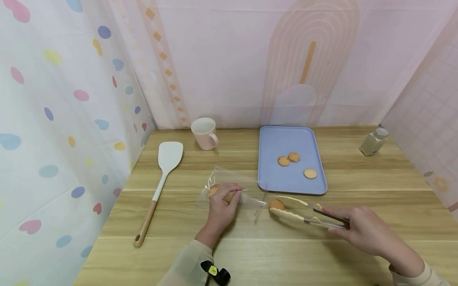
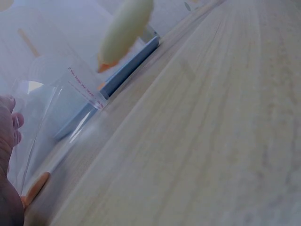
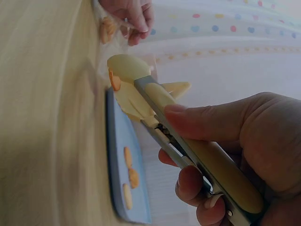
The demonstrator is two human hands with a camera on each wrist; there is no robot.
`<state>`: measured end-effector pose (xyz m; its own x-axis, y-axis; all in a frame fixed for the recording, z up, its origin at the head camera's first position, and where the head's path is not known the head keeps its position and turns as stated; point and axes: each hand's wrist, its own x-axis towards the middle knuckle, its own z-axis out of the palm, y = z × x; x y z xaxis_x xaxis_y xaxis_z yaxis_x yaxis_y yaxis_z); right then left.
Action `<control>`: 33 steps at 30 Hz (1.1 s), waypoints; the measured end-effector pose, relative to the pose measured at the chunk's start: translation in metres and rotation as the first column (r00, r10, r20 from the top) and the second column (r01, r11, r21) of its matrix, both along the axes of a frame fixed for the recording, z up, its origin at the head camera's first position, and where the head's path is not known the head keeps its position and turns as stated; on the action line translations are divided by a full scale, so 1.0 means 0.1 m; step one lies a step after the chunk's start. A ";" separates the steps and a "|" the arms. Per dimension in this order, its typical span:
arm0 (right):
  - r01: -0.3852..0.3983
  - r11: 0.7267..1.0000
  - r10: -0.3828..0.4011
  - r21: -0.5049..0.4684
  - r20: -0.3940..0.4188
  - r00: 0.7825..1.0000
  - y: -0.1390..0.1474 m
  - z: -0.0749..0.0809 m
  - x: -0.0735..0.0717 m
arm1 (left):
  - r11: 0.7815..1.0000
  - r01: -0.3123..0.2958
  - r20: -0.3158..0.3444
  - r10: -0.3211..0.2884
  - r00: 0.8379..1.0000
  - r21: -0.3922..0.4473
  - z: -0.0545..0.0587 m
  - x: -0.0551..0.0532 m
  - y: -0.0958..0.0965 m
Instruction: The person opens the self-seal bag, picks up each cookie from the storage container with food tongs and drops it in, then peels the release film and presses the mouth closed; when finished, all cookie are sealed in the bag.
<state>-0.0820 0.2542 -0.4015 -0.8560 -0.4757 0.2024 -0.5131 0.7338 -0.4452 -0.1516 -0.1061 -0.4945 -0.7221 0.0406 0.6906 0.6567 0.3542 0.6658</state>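
My left hand (image 1: 223, 204) pinches the upper layer of a clear plastic bag (image 1: 218, 174) between thumb and fingers. Cookies (image 1: 214, 190) lie inside that bag, partly hidden by the hand. The bag's mouth faces right, and red print shows near its edge in the left wrist view. My right hand (image 1: 368, 230) grips a pair of tongs (image 1: 323, 216) with cream-coloured tips. Between those tips sits a round brown cookie (image 1: 276, 205), just right of the bag's mouth. In the right wrist view the tongs' tips pinch this cookie (image 3: 114, 80) above the table.
A blue tray (image 1: 272, 139) behind the tongs bears 3 cookies (image 1: 310, 174). At the left lies a white spatula (image 1: 168, 157) with a wooden handle. A pink mug (image 1: 204, 137) stands at the back, and a small lidded jar (image 1: 373, 142) at the far right.
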 end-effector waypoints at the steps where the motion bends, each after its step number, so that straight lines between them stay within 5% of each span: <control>1: -0.003 1.000 0.003 -0.004 0.007 1.000 -0.02 0.02 -0.01 | 1.000 -0.002 -0.002 0.002 1.000 -0.002 0.00 0.00 0.00; 7: -0.039 0.999 0.039 -0.012 0.033 0.999 -0.27 0.04 -0.14 | 1.000 0.000 -0.023 0.000 1.000 -0.008 -0.01 0.00 -0.02; 18: 0.004 1.000 0.000 -0.025 0.135 0.991 -0.92 -0.18 -0.41 | 0.999 0.010 -0.050 -0.008 0.999 0.031 -0.02 0.03 0.01; 33: 0.101 0.991 -0.095 -0.082 0.074 0.993 -1.46 -0.36 -0.47 | 1.000 0.006 -0.156 -0.002 0.988 0.025 0.07 0.02 0.04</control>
